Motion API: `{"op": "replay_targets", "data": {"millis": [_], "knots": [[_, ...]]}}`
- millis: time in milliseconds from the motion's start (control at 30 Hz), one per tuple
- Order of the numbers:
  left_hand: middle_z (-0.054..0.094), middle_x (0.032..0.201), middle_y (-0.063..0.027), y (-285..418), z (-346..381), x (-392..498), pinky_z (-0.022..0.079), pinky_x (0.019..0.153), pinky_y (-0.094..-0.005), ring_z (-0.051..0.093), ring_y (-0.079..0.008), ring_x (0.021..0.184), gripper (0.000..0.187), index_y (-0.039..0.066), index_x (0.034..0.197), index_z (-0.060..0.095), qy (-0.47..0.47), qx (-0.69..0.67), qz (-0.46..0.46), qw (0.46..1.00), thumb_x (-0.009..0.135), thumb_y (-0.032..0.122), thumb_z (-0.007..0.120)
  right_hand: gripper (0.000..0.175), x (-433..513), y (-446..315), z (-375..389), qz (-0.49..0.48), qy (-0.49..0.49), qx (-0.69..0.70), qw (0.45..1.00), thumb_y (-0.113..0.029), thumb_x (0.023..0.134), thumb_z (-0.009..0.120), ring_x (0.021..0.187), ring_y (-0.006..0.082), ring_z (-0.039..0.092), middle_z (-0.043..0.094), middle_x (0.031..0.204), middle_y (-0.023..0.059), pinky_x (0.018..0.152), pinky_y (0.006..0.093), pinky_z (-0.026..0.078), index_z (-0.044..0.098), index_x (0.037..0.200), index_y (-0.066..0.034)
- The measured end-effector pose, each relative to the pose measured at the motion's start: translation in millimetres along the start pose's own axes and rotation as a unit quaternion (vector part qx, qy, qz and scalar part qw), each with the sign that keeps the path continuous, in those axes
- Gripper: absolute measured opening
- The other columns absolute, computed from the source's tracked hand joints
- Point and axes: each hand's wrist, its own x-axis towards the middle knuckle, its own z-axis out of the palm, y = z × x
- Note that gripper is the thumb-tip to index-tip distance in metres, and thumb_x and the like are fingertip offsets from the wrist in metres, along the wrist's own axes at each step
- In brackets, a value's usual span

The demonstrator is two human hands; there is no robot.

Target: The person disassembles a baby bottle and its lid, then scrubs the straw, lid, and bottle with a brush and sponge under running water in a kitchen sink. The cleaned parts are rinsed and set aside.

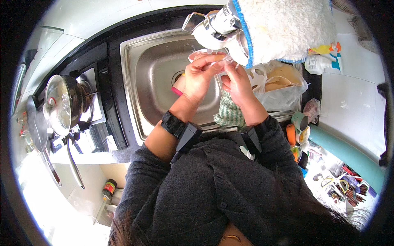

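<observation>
Over the stainless steel sink [154,58], my left hand [198,77] and my right hand [238,81] meet just below the faucet [226,21]. Between their fingertips is a small piece of clear plastic [227,58], pinched from both sides and partly covered by the fingers. A pale round rim [194,56], perhaps of a bowl or cup, shows behind my left fingers. Below that hand, a light object with a pink end [176,90] is partly hidden in the sink near the drain. A green and white checked cloth [228,110] hangs beneath my right wrist.
A white fluffy towel with blue edging [286,27] covers the upper right. Plastic bags [280,89] lie right of the sink, near a spray bottle [317,64]. On the left, a steaming lidded pan [58,104] stands on the stove, its handle [74,163] pointing towards me.
</observation>
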Motion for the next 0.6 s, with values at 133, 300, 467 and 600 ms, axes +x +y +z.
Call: {"op": "replay_targets", "data": {"millis": [133, 300, 467, 600], "knots": [[0.060, 0.112, -0.0089, 0, 0, -5, 0.049, 0.081, -0.0244, 0.060, -0.0130, 0.091, 0.025, -0.001, 0.113, 0.059, 0.010, 0.015, 0.002, 1.000, 0.090, 0.008, 0.055, 0.033, -1, 2, 1, -0.038, -0.054, -0.161, 0.985, -0.022, 0.082, 0.067, 0.061, 0.0035, 0.049, 0.056, 0.084, -0.0006, 0.049, 0.0189, 0.036, 0.053, 0.106, -0.0045], [0.053, 0.124, -0.0130, -1, -20, -12, 0.049, 0.086, -0.0258, 0.059, -0.0173, 0.101, 0.041, -0.001, 0.131, 0.040, 0.034, -0.086, -0.031, 0.995, 0.091, 0.003, 0.050, 0.052, 2, 24, -5, -0.098, -0.044, -0.158, 0.982, -0.006, 0.075, 0.070, 0.101, 0.0135, 0.054, 0.053, 0.115, 0.0081, 0.076, 0.0225, 0.047, 0.045, 0.121, -0.0005], [0.057, 0.118, -0.0121, 2, -35, -12, 0.049, 0.086, -0.0268, 0.058, -0.0179, 0.103, 0.047, -0.002, 0.127, 0.044, 0.093, 0.023, -0.022, 0.995, 0.083, -0.005, 0.059, 0.060, -12, 36, -18, -0.103, -0.059, -0.165, 0.979, 0.000, 0.073, 0.070, 0.104, 0.0124, 0.051, 0.047, 0.124, 0.0074, 0.075, 0.0220, 0.048, 0.042, 0.126, -0.0026], [0.063, 0.104, -0.0104, 4, -33, -6, 0.051, 0.081, -0.0264, 0.062, -0.0150, 0.092, 0.040, -0.003, 0.122, 0.049, -0.037, -0.004, -0.108, 0.993, 0.084, -0.003, 0.059, 0.057, -19, 36, -20, -0.106, -0.034, -0.131, 0.985, -0.001, 0.072, 0.072, 0.100, 0.0091, 0.051, 0.050, 0.118, 0.0063, 0.070, 0.0188, 0.046, 0.045, 0.123, -0.0028]]}}
